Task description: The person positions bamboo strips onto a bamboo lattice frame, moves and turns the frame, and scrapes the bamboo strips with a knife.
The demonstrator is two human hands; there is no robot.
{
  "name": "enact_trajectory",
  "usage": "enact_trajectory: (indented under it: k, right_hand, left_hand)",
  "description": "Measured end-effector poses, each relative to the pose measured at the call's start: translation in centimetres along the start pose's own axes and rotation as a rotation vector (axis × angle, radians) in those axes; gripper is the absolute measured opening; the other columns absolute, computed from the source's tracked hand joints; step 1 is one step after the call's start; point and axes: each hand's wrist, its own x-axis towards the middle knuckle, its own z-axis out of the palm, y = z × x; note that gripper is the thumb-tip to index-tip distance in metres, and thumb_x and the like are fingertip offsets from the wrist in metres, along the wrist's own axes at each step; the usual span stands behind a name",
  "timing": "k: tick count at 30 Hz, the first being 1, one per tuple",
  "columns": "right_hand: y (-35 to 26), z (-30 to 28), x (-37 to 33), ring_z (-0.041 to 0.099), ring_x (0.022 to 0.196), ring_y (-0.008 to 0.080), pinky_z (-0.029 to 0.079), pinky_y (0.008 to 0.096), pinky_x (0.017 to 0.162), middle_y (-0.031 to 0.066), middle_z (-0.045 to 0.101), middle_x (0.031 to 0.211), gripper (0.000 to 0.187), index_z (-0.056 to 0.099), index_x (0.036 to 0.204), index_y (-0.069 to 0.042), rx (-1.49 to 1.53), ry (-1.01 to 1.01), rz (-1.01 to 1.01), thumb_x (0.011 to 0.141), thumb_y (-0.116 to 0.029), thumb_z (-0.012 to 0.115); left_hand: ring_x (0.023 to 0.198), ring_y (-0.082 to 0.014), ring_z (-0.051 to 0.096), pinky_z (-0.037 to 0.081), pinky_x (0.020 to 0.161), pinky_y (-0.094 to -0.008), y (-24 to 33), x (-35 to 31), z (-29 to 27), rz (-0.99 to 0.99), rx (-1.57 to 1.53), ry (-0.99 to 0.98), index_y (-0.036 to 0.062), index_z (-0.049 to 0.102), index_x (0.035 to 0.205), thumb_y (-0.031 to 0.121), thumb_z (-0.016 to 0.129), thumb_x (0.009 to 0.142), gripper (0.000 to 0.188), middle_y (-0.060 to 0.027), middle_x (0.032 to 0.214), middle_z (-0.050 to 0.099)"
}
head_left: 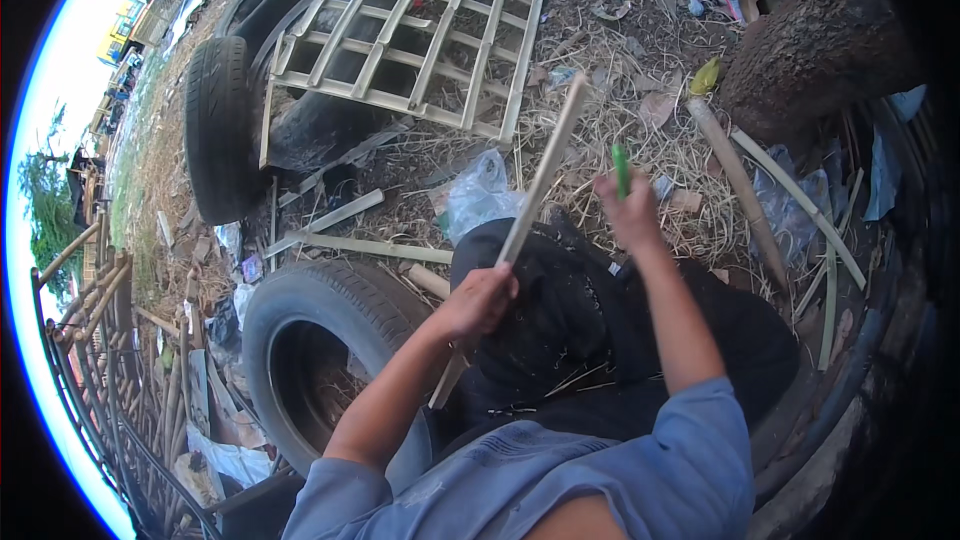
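Observation:
My left hand is wrapped round a long, flat bamboo strip. The strip slants over my dark-trousered lap, its upper end pointing away from me and its lower end below my fist. To the right, my right hand is raised and closed on a slim bright green object, which sticks up past the fingers. Its kind cannot be made out, and my fingers cover its lower part. The right hand is apart from the strip.
A woven lattice of bamboo strips leans on old tyres at the far left. Another tyre lies by my left arm. Ahead are a clear plastic bag and straw shavings. At right stand a tree trunk and loose poles.

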Motion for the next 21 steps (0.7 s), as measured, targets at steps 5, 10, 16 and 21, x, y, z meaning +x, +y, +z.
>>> enact_trajectory:
  k: [5,10,16,21]
  right_hand:
    - [-4.8,5.6,-3.1,0.046,0.058,0.0038,0.04,0.0204,0.053,-0.0056,0.047,0.07,0.033,0.043,0.074,-0.011,0.737,-0.014,0.251,0.079,-0.013,0.075]
    - [-6.6,5.7,-4.4,0.056,0.067,0.0077,0.055,0.0247,0.061,-0.0022,0.049,0.076,0.03,0.041,0.083,-0.01,0.784,0.11,0.421,0.08,-0.003,0.07]
    - [-6.0,8.1,-4.7,0.061,0.074,0.0138,0.058,0.0333,0.067,0.0037,0.052,0.084,0.03,0.037,0.085,-0.011,0.777,0.147,0.387,0.083,0.005,0.061]
    - [-5.8,10.1,-5.7,0.061,0.072,0.0149,0.055,0.0289,0.064,0.0083,0.057,0.084,0.029,0.035,0.086,-0.01,0.71,0.135,0.38,0.083,0.003,0.061]
  left_hand:
    - [0.05,-0.0109,0.048,0.041,0.047,-0.0275,3.5,0.7,1.1,0.03,0.386,-0.075,0.0053,0.053,0.095,0.048,0.037,0.098,0.046,0.001,0.059,0.047]
    - [0.083,-0.0199,0.066,0.056,0.072,-0.0336,10.0,0.5,-6.8,0.042,0.641,-0.067,0.004,0.051,0.122,0.046,0.037,0.098,0.051,-0.0109,0.096,0.065]
    - [0.069,-0.0132,0.063,0.051,0.054,-0.0287,9.7,2.7,-29.3,-0.069,0.59,0.81,0.0035,0.065,0.102,0.037,0.068,0.081,0.04,-0.0088,0.086,0.065]
    - [0.108,-0.037,0.059,0.045,0.092,-0.0401,3.3,3.5,-42.4,-0.194,1.0,1.27,-0.0079,0.057,0.113,0.049,0.076,0.065,0.077,-0.0271,0.113,0.061]
